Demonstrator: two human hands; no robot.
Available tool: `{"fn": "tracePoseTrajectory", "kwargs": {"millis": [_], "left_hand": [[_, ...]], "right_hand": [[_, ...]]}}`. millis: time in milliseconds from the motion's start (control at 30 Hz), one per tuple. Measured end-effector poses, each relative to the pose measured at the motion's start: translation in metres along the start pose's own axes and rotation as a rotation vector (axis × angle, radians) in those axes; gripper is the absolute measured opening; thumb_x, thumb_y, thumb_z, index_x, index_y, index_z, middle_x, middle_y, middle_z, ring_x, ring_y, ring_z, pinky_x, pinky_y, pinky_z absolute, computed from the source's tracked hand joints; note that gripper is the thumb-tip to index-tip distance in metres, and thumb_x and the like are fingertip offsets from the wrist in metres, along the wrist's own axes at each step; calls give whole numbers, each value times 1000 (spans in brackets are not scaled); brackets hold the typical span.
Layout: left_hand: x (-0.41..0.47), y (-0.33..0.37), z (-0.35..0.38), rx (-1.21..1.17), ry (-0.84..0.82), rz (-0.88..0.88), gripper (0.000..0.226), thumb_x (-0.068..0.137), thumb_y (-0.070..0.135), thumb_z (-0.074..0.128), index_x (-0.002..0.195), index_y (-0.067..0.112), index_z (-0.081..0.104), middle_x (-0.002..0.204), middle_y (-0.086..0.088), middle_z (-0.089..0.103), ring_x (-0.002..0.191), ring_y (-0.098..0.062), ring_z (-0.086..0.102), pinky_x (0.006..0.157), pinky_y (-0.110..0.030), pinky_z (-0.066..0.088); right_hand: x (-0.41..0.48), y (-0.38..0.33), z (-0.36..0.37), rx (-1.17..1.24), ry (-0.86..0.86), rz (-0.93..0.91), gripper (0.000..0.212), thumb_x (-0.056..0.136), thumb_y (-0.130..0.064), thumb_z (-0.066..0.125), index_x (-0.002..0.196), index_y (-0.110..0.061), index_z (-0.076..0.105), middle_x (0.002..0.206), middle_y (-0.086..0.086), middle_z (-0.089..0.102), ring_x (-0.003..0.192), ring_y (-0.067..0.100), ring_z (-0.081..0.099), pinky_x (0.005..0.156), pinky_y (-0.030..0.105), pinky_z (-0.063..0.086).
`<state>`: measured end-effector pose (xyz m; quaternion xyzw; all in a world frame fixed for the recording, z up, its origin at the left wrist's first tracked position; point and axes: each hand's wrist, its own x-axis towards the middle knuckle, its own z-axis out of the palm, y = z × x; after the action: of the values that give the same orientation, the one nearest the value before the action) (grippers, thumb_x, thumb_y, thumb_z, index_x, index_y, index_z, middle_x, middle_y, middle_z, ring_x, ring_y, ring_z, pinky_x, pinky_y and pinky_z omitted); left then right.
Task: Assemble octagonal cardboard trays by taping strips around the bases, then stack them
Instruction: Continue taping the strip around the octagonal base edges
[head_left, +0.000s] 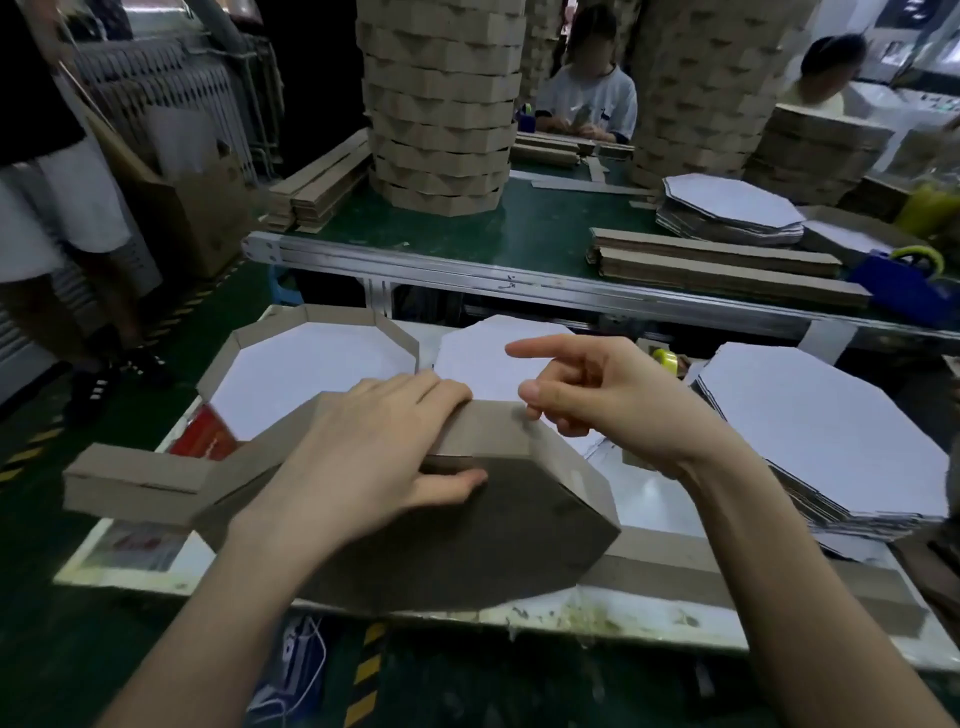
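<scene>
A brown octagonal base (467, 545) stands tilted on edge at the front of the white work table (649, 499), brown underside toward me. A cardboard strip (498, 431) wraps part of its rim; the strip's loose folded end (135, 483) sticks out to the left. My left hand (374, 457) grips the top edge, fingers over the strip and thumb on the base. My right hand (597, 389) hovers just right of it, forefinger pointing left, thumb near the strip, holding nothing I can see. A finished tray (306, 358) lies behind, white inside up.
A pile of white octagonal bases (821, 431) lies at the right, one loose base (493, 353) in the middle. Yellow tape roll (666, 358) behind my right hand. Beyond is a green conveyor (545, 228) with tall tray stacks (441, 104), strip bundles (717, 265), a blue tape dispenser (904, 280). People sit and stand around.
</scene>
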<state>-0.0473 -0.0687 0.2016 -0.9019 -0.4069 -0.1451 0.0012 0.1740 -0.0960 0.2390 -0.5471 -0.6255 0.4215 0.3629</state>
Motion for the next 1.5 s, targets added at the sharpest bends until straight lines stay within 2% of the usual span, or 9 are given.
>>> {"fn": "tracePoseTrajectory", "kwargs": {"millis": [233, 433, 567, 767, 967, 1100, 1300, 1367, 1500], "left_hand": [[6, 2, 12, 166, 243, 104, 65, 70, 78, 43, 102, 26, 64, 86, 8, 67, 70, -13, 64, 54, -22, 43], [7, 0, 16, 137, 236, 119, 63, 70, 79, 47, 103, 26, 61, 86, 9, 65, 70, -12, 63, 54, -22, 43], [9, 1, 15, 163, 249, 121, 65, 69, 79, 47, 103, 25, 62, 83, 9, 66, 67, -13, 63, 51, -22, 42], [9, 1, 14, 181, 271, 122, 64, 69, 77, 49, 102, 24, 64, 84, 8, 66, 68, -13, 63, 56, -20, 31], [8, 2, 15, 170, 271, 119, 63, 69, 76, 51, 100, 23, 65, 84, 7, 66, 69, -15, 64, 53, -24, 44], [9, 2, 15, 162, 273, 106, 63, 69, 77, 50, 99, 24, 65, 84, 8, 65, 70, -15, 64, 55, -24, 43], [8, 0, 14, 130, 268, 93, 63, 72, 77, 46, 100, 24, 64, 85, 7, 66, 71, -16, 63, 56, -24, 37], [9, 0, 13, 144, 279, 97, 63, 71, 77, 45, 99, 24, 65, 84, 8, 66, 70, -16, 63, 56, -24, 35], [9, 1, 13, 142, 272, 107, 65, 70, 78, 44, 99, 24, 65, 85, 8, 66, 71, -15, 63, 56, -24, 37]], "right_hand": [[-7, 2, 0, -12, 6, 23, 40, 93, -11, 65, 132, -10, 57, 72, 1, 71, 59, 7, 54, 57, 17, 46], [-4, 0, 4, -44, -6, 35, 36, 94, -10, 65, 129, -8, 59, 72, 3, 69, 58, 7, 53, 56, 17, 44], [1, 2, 5, -203, 23, 58, 36, 91, -14, 68, 126, -11, 62, 65, -6, 67, 61, 11, 51, 58, 17, 43], [5, 4, 3, -344, 43, 64, 32, 89, -23, 71, 120, -14, 67, 64, -10, 63, 52, -1, 51, 59, 16, 39], [6, 9, 3, -382, 34, 58, 18, 88, -32, 72, 95, -16, 77, 63, -4, 62, 52, 2, 46, 56, 18, 38], [9, 14, 2, -415, 13, 44, 22, 89, -39, 70, 84, -18, 76, 49, -17, 55, 45, -1, 45, 45, 9, 31], [15, 34, 2, -342, 1, -10, 33, 87, -51, 66, 71, -23, 73, 57, -9, 46, 54, 5, 37, 56, 21, 31], [13, 43, 3, -185, -38, -26, 29, 91, -43, 64, 72, -20, 68, 69, -12, 55, 62, 2, 46, 63, 15, 37], [9, 59, 8, 120, -150, -8, 27, 95, -29, 56, 69, -28, 63, 65, -16, 56, 60, -2, 47, 57, 9, 38]]}}
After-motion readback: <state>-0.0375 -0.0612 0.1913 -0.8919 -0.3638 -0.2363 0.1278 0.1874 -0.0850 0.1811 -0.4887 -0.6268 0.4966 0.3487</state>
